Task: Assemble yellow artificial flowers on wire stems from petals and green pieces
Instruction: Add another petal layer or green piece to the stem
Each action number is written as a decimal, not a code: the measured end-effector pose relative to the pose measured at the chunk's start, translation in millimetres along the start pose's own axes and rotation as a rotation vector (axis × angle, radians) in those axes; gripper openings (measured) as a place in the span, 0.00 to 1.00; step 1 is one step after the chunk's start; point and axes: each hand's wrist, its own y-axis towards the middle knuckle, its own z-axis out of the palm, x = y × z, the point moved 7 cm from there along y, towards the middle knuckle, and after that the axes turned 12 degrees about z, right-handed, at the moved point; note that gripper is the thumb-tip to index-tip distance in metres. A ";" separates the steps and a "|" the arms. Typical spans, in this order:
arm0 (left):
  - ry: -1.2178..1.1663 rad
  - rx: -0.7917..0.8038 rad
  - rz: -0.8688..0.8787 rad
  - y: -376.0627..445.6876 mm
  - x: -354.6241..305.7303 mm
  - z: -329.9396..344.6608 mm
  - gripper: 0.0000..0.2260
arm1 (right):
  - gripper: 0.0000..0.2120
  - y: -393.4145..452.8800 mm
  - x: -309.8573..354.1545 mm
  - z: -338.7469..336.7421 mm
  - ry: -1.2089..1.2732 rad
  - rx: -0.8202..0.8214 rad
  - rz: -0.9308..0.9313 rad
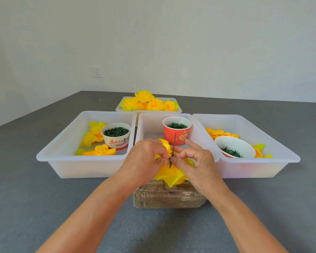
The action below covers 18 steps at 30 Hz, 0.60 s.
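My left hand (144, 159) grips a yellow flower (170, 175) of layered petals, held upside down in front of the middle tray (146, 125). A thin dark green wire stem (174, 143) sticks up out of the flower's base. My right hand (192, 161) pinches the stem low down between thumb and forefinger, where a small green piece sits against the petals. Both hands meet at the stem, above a clear plastic box (169, 197).
Loose yellow petals (93, 139) and a white cup of green pieces (116, 135) lie in the left tray. A red cup of green rings (177, 129) stands in the middle tray. The right tray (263, 161) holds petals and a tipped cup (234, 147). Finished flowers (148, 103) fill the far tray.
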 end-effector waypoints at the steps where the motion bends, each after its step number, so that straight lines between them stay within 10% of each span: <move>1: 0.017 0.015 0.003 0.1 -0.9 0.2 0.02 | 0.10 -1.0 1.5 -0.1 -0.028 -0.010 0.000; 18: -0.160 -0.178 -0.193 -7.9 28.3 -12.8 0.06 | 0.09 8.4 11.4 -5.2 0.004 -0.031 -0.017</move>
